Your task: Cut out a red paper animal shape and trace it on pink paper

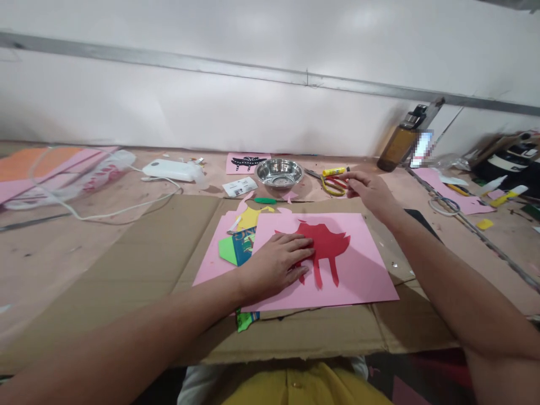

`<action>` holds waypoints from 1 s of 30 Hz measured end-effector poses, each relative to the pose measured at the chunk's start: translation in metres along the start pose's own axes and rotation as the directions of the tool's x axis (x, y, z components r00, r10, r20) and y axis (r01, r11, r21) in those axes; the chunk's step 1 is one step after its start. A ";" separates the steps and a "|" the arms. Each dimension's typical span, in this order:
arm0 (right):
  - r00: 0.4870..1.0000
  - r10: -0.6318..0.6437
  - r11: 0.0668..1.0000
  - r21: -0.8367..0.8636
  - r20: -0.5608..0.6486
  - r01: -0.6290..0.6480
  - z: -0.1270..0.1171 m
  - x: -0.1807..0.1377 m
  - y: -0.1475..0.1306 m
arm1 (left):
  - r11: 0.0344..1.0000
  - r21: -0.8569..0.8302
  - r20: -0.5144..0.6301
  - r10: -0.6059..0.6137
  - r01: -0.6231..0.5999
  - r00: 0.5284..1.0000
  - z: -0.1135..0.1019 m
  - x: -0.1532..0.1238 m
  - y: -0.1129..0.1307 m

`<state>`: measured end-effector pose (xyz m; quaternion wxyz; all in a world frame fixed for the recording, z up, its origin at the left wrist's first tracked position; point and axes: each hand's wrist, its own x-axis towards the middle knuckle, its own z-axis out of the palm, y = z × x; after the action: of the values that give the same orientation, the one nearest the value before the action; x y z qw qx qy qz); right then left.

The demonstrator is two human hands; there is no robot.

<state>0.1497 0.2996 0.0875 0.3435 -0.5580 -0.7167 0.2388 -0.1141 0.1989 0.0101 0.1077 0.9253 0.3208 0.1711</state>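
Observation:
My left hand [276, 263] lies flat, fingers stretched out, on a red paper cutout [327, 244] that rests on a pink sheet [358, 275]. My right hand [369, 188] reaches to the far side of the sheet, its fingers curled at the yellow-handled scissors [331, 185] beside a yellow glue stick [335, 171]. Whether the fingers grip the scissors is unclear. A steel bowl [279, 171] stands just left of the scissors.
Flattened cardboard [160, 253] covers the table. Yellow, green and blue paper scraps [240, 242] lie left of the pink sheet. A white charger with cable [171, 169] is at the back left, a brown bottle [399, 146] at the back right, more supplies [502, 191] far right.

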 end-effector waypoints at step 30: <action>0.985 -0.064 0.887 0.443 -0.163 0.131 0.051 -0.052 0.011 | 0.999 0.031 -0.032 -0.024 0.025 0.999 -0.005 0.004 0.004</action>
<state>0.1254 0.2540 0.0347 0.5263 -0.4419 -0.6418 0.3405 -0.1111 0.1989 0.0165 0.0900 0.9202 0.3363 0.1791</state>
